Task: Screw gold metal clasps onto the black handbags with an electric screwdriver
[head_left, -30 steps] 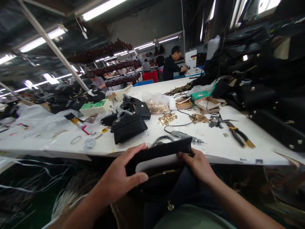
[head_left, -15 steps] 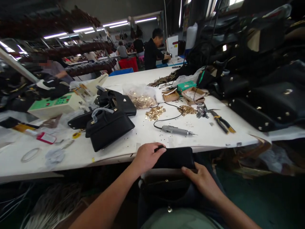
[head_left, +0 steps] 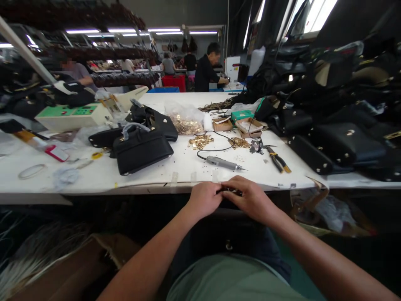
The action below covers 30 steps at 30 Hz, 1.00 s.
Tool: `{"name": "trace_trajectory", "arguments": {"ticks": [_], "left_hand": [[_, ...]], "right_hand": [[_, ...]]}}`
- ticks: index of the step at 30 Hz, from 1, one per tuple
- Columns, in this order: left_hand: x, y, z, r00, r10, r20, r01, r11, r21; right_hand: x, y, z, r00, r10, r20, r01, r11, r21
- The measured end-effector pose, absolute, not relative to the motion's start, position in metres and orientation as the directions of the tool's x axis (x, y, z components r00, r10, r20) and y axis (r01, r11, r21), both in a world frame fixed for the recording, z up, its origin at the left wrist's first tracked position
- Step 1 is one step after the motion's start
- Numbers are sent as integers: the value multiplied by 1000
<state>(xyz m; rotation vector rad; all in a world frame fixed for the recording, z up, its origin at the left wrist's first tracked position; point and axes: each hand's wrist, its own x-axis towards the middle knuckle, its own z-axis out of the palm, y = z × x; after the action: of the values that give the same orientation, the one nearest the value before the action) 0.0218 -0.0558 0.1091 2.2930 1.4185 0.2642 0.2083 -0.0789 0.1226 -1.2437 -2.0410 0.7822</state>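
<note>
Side by side at the front edge of the white table, my left hand point(head_left: 206, 200) and my right hand point(head_left: 250, 198) meet at the fingertips. Both are closed on a dark part of a black bag point(head_left: 216, 234) that rests on my lap. A small metallic glint shows between the fingers, too small to make out. Beyond my hands lie a grey electric screwdriver point(head_left: 224, 163), a pile of gold metal pieces point(head_left: 200, 142) and a second gold pile point(head_left: 239, 142).
Black handbags point(head_left: 142, 150) stand left of centre, beside a green-topped machine point(head_left: 73, 115). Pliers point(head_left: 278, 160) lie at the right, before stacked black bags point(head_left: 347, 142). Small boxes point(head_left: 249, 126) sit further back. A person point(head_left: 206, 73) works behind the table.
My right hand has moved up and left to meet my left hand. The bag's flat black panel and pale edge no longer show. The view has shifted slightly.
</note>
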Motion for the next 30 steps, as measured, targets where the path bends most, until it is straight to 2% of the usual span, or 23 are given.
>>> {"name": "trace_trajectory", "arguments": {"ticks": [5,10,14,16,18,19,21,24,27,30], "left_hand": [[22,-62,110,471,879,-74,807,-395,439],[26,-63,122,515,854,-73,777,-429,461],[23,-65,120,503,862,-68,746,-393,537],[19,-66,114,505,863,-29,718,-401,569],[15,-66,111,509,860,32,689,-429,584],[12,-65,111,505,861,62,683,-442,581],[6,-61,116,495,860,124,680,-472,561],[-2,-55,129,504,835,220,657,-537,529],[-8,-55,137,549,797,250,650,-596,472],[-11,-62,135,603,784,143,671,-597,440]], "right_hand": [[214,-104,94,-296,897,328,588,442,-677],[219,-115,116,-254,891,377,515,455,-727],[268,-129,137,-70,962,264,526,261,-810],[304,-135,131,20,982,189,622,136,-771],[331,-142,114,147,962,230,720,55,-691],[338,-146,103,195,952,237,725,23,-688],[335,-154,79,174,974,144,648,-3,-762],[298,-161,48,-51,998,-34,503,-4,-864],[259,-150,22,-21,999,-46,482,-31,-876],[243,-132,2,-12,1000,22,458,25,-889]]}}
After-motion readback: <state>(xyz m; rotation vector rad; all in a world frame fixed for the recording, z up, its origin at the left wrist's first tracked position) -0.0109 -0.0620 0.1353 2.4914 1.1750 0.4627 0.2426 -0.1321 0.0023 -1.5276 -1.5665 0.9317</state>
